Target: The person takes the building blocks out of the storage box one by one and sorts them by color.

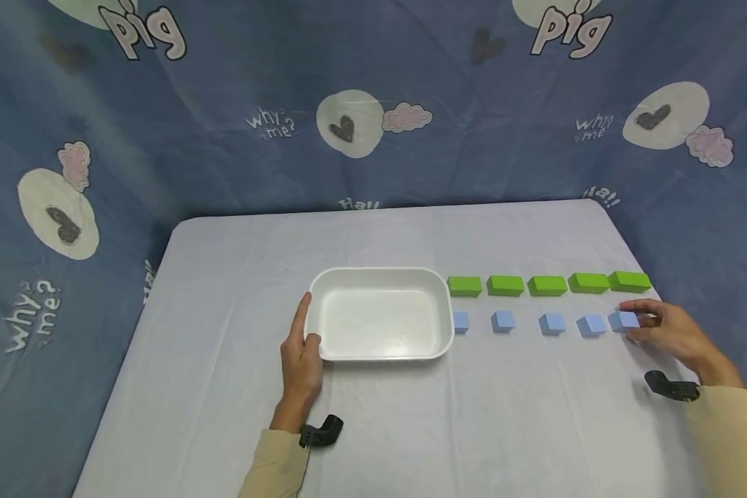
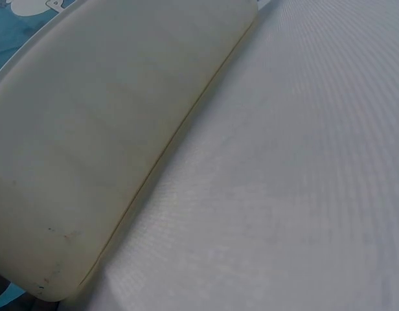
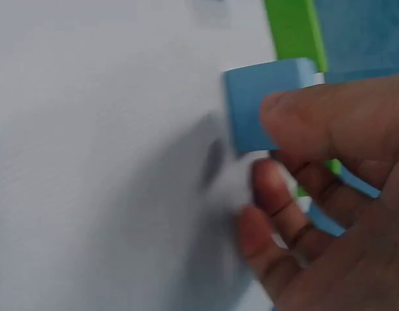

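Observation:
My left hand [image 1: 301, 368] grips the left side of a shallow white tray [image 1: 380, 357], its index finger stretched along the outer edge and the thumb at the near corner. The tray's outer wall [image 2: 115, 103] fills much of the left wrist view, where the hand itself is hidden. At the right end of a row, my right hand [image 1: 675, 335] pinches a light blue block [image 1: 621, 321] between thumb and fingers. In the right wrist view the thumb lies against that blue block [image 3: 251, 107], close over the white cloth, with other fingers curled below.
More blue blocks [image 1: 552, 324] run leftward, the leftmost block [image 1: 460, 321] partly hidden by the tray rim. Behind them stands a row of several green blocks [image 1: 547, 286]. A white cloth [image 1: 386, 443] covers the table, and a printed blue curtain [image 1: 224, 166] hangs around it.

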`<act>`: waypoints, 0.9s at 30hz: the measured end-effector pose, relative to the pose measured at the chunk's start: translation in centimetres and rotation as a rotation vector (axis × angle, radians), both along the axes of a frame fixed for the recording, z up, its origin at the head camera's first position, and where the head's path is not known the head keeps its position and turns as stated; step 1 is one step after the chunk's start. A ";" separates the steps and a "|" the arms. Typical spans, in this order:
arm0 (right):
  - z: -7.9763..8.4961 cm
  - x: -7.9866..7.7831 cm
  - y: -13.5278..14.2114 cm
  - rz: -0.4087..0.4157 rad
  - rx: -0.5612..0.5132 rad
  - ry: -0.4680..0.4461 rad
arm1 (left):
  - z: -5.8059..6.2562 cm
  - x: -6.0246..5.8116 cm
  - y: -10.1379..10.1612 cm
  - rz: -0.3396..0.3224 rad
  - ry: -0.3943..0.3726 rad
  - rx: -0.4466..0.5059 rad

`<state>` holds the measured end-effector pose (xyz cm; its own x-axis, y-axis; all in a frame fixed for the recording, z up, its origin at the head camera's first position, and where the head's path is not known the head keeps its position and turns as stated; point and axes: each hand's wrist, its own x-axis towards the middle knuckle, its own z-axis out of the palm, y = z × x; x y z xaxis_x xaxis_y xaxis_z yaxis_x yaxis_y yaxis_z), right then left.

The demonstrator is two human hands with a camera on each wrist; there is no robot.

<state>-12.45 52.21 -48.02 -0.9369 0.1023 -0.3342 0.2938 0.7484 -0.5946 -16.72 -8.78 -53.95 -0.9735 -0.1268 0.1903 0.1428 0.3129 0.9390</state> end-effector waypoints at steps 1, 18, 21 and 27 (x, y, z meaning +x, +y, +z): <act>0.3 0.1 -0.1 0.008 0.021 0.011 | 0.0 0.0 0.0 -0.003 -0.004 0.002; 6.6 -2.5 -8.3 -0.076 0.092 0.345 | -0.3 -0.1 0.0 -0.007 -0.009 -0.008; 6.8 -2.9 -9.7 -0.075 0.035 0.370 | -0.2 0.0 -0.1 -0.015 0.000 -0.008; 7.2 -3.6 -12.1 -0.055 -0.034 0.421 | -0.1 0.1 -0.5 -0.010 -0.001 0.004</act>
<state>-16.08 40.13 -40.81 -0.9858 0.1518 0.0722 0.0594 0.7164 -0.6951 -16.66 -9.28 -54.09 -0.9750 -0.1173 0.1889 0.1451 0.3080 0.9402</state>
